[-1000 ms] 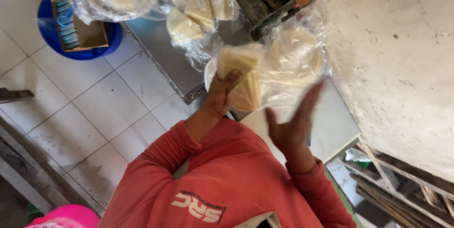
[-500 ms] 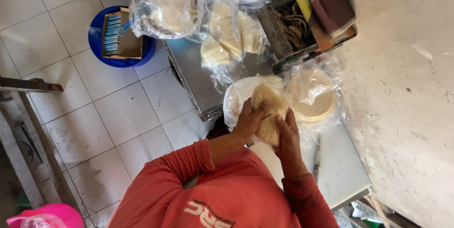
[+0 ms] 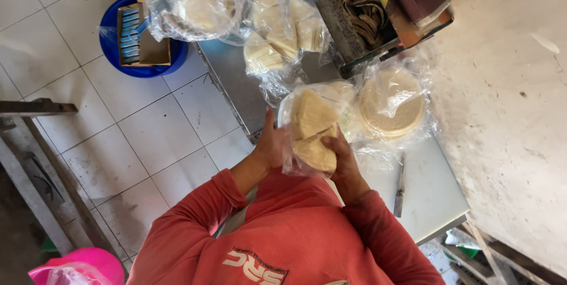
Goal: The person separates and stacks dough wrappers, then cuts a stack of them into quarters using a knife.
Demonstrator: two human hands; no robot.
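Folded wafer sheets (image 3: 312, 131), pale and creamy, sit inside a clear plastic bag (image 3: 295, 164) held up between both of the person's hands, just above the near edge of the white counter (image 3: 434, 193); that is where the bundle is now, off the surface and close to the red-sleeved chest. From the head camera, looking down: the left hand (image 3: 270, 143) cups the bag's left side, thumb up along the plastic, its fingers hidden behind the bundle, so how tightly they curl I cannot tell; the right hand (image 3: 341, 158) presses in from the right and below, fingers clenched around the lower fold. A second ago that right hand was open and swung wide of the bundle, which the left held alone; half a second ago it had come in to meet it; now both close on it, so the stack is gathered and squeezed into its wrapper rather than loose.

Just right of the bundle lies a round stack of wafers (image 3: 391, 105) in crumpled plastic, resting on the counter; a knife (image 3: 400, 187) lies near the right forearm; further off are more bagged wafers (image 3: 277, 31) and a dark crate (image 3: 378, 13). On the tiled floor to the left stands a blue tub (image 3: 112, 31) with a box in it.
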